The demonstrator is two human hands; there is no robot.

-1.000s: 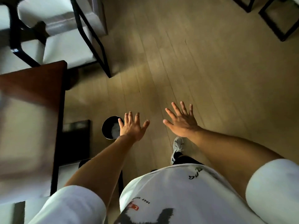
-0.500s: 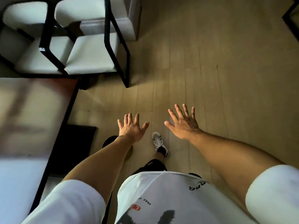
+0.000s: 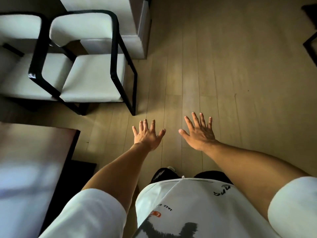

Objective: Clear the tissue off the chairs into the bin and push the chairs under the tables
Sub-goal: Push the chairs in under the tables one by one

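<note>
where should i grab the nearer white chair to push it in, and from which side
Take the nearer chair by its black armrest frame, one hand on each front corner of the arms, about and. Come from the open front of the seat, where both empty hands, left hand and right hand, already face it. The rigid frame probably steers better than the padded seat.

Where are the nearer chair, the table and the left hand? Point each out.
Nearer chair [image 3: 93, 78], head view, on its pale seat cushion.
Table [image 3: 30, 152], head view, on its bare glossy top.
Left hand [image 3: 145, 135], head view, on the back of the hand.
</note>
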